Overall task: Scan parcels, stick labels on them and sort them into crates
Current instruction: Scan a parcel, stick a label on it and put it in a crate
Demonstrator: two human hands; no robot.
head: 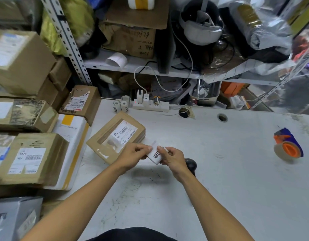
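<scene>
The label roll (pixel 156 154), white with bold black characters printed on it, is held above the table (pixel 219 180) between both hands, just in front of a flat cardboard parcel (pixel 115 136) that lies on the table with its shipping label facing up. The left hand (pixel 132 154) pinches the roll's left end with thumb and fingers, and the right hand (pixel 172 158) has its fingers curled round the right end. A dark scanner (pixel 191 165) rests on the table just behind the right hand. More cardboard parcels (pixel 28 157) are stacked along the table's left edge. Two further label rolls (pixel 120 105) stand beside a power strip (pixel 151 105) at the table's far edge, and a tape dispenser (pixel 287 145) sits well apart on the right.
</scene>
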